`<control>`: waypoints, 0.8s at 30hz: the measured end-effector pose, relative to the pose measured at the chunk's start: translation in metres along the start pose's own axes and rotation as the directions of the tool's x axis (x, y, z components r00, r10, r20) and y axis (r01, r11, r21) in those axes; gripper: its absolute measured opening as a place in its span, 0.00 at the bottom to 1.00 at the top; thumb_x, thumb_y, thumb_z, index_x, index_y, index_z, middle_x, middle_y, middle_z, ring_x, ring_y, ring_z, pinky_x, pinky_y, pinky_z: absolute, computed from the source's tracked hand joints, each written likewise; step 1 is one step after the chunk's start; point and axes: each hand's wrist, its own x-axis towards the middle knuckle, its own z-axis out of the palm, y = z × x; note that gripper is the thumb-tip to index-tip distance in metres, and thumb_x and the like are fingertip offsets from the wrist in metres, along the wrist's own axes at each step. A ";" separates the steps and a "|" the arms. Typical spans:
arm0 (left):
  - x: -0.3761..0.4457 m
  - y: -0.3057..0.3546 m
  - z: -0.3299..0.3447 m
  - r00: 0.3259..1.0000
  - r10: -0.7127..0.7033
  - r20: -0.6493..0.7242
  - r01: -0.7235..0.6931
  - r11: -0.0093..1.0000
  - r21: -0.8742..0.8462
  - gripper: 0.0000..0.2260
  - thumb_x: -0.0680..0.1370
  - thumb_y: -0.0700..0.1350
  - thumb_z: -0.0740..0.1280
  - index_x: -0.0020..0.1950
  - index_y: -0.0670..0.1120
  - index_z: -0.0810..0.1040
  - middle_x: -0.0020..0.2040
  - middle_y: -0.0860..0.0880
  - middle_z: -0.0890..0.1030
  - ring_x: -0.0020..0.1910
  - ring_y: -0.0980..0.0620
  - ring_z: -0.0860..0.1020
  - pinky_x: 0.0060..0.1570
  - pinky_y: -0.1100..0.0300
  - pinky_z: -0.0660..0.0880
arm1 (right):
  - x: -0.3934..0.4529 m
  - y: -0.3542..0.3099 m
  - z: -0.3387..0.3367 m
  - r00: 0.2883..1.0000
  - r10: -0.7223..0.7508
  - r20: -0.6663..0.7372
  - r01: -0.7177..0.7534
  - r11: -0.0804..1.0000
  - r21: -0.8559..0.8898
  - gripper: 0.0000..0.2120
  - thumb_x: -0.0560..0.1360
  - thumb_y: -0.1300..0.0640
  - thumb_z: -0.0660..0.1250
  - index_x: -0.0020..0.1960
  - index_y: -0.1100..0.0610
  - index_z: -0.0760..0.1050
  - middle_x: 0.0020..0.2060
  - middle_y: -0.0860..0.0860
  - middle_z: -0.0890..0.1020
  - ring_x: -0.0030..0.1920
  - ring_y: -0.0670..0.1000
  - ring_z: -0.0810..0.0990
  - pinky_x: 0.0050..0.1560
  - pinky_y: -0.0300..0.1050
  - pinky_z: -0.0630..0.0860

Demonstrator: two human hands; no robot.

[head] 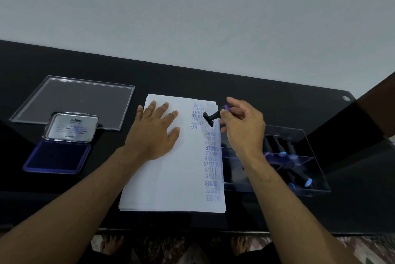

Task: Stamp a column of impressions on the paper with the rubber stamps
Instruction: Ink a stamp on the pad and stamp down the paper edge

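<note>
Left hand [157, 130], fingers spread, flattens the paper [171, 157]; right hand [243, 123] pinches a tilted rubber stamp [211, 117], seemingly lifted. Uneven pressing risks smudged impressions.

The counter [277, 216] is black and glossy, with faint reflections. The paper [171, 178] at centre is matt white, printed with blue ink. At left, the ink pad [56, 160] has a dull, felt-like blue surface and a shiny metal lid [71, 128]. The lid [70, 101] at upper left and the tray [299, 157] at right are clear, smooth plastic. The stamp [211, 117] looks like matt black plastic.
</note>
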 end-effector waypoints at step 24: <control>-0.022 0.102 0.017 0.995 0.102 -0.016 -0.103 0.989 -0.108 0.26 0.82 0.59 0.58 0.78 0.50 0.67 0.80 0.48 0.64 0.80 0.43 0.59 0.75 0.51 0.46 | -0.023 0.022 -0.083 0.987 -0.128 0.094 0.159 0.825 -0.542 0.11 0.70 0.67 0.69 0.49 0.54 0.79 0.47 0.50 0.74 0.41 0.48 0.75 0.44 0.44 0.77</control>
